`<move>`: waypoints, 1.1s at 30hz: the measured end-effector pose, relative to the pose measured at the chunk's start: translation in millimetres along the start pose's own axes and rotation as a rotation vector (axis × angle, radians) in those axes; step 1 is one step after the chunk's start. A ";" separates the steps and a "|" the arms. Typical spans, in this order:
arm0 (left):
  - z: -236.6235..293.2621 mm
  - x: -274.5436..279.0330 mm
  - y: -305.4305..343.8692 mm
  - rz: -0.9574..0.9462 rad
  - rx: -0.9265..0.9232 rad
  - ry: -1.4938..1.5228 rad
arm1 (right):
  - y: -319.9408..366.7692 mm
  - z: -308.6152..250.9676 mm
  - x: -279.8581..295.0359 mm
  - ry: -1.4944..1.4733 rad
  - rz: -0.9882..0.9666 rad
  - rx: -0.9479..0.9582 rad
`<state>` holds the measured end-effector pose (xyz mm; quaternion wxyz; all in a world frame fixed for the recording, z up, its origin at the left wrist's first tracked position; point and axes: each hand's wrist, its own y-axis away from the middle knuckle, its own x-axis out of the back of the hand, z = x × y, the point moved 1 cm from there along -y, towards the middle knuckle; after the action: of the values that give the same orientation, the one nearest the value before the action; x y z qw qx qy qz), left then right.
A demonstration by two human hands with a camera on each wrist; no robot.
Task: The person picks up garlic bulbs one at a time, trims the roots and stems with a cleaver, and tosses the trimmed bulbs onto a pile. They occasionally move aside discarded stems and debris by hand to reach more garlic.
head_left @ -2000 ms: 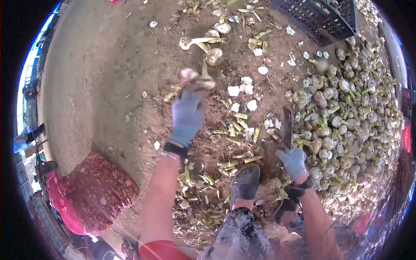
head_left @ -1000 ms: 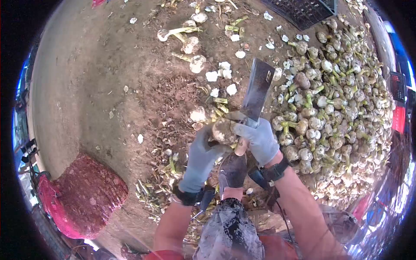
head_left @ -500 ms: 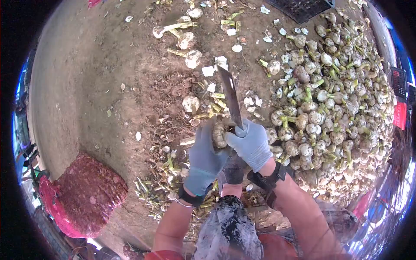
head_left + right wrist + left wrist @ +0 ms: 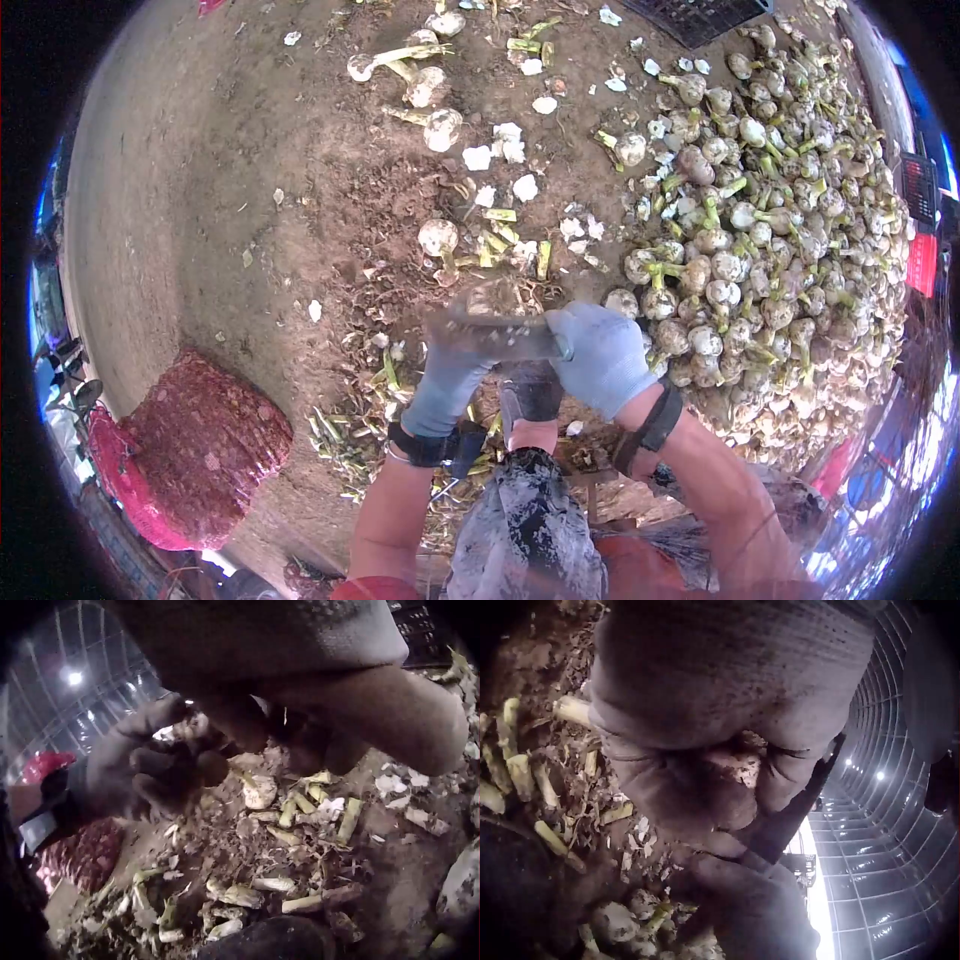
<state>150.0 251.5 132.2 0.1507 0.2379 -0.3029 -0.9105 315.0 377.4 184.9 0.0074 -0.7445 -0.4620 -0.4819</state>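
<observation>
My gloved left hand (image 4: 450, 375) has its fingers curled round a garlic bulb (image 4: 739, 766), most of which the glove hides. A pale cut stem (image 4: 571, 710) shows beside that glove in the left wrist view. In my gloved right hand (image 4: 603, 358) I grip a broad-bladed knife; its wooden handle (image 4: 424, 716) sticks out of the fist in the right wrist view. The motion-blurred blade (image 4: 500, 340) lies sideways across the front of the left hand, overlapping it in the head view. Just beyond both hands, a loose garlic bulb (image 4: 437, 237) lies on the soil.
A large heap of garlic (image 4: 740, 270) spreads on the right. Several bulbs with stems (image 4: 428, 88) lie ahead, among cut stem pieces (image 4: 497, 240) and white skins. A red mesh sack (image 4: 210, 450) stands at left; a black crate (image 4: 695, 20) at the far edge. My shoe (image 4: 530, 390) is below the hands.
The left hand came back from the bulbs on the ground with one garlic bulb to meet the right hand. The knife has swung from pointing forward to lying leftward across the left hand.
</observation>
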 end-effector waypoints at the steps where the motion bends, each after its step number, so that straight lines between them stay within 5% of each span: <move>1: 1.6 0.2 1.8 0.021 -0.005 -0.020 | 0.9 -4.3 6.7 0.074 -0.002 0.062; 5: 8.0 -2.5 7.1 0.085 -0.003 -0.245 | -1.3 -7.8 6.6 0.081 0.043 0.037; 7: 2.0 -3.5 5.5 0.068 -0.217 -0.187 | 0.3 -14.0 9.2 0.053 -0.066 0.009; 10: 1.4 -9.5 10.4 0.165 -0.110 -0.121 | 3.0 -17.8 6.1 0.011 0.012 0.065; 22: -22.9 0.2 7.0 0.124 -0.164 0.096 | -11.3 -2.2 3.3 0.124 -0.009 0.090; 23: -11.5 -4.0 8.1 0.121 -0.165 0.098 | -14.4 17.5 -9.0 0.114 -0.008 -0.094; 25: 21.1 -9.0 18.1 0.103 -0.325 -0.419 | -18.5 51.5 -3.9 0.158 -0.072 -0.414; 28: 52.5 -29.5 11.4 0.087 -0.099 -0.153 | -2.0 53.0 -11.8 0.038 0.018 -0.496; 31: 48.5 -30.9 -3.8 0.096 -0.202 -0.500 | 1.7 33.4 -13.1 -0.365 0.013 -0.423; 33: 43.6 -29.3 -6.8 0.102 -0.424 -0.824 | -9.0 15.8 5.9 -0.321 -0.046 -0.346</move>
<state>150.9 290.0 168.6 0.1077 -0.1949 -0.1562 -0.9623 320.6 393.7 176.8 -0.2048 -0.7910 -0.3845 -0.4296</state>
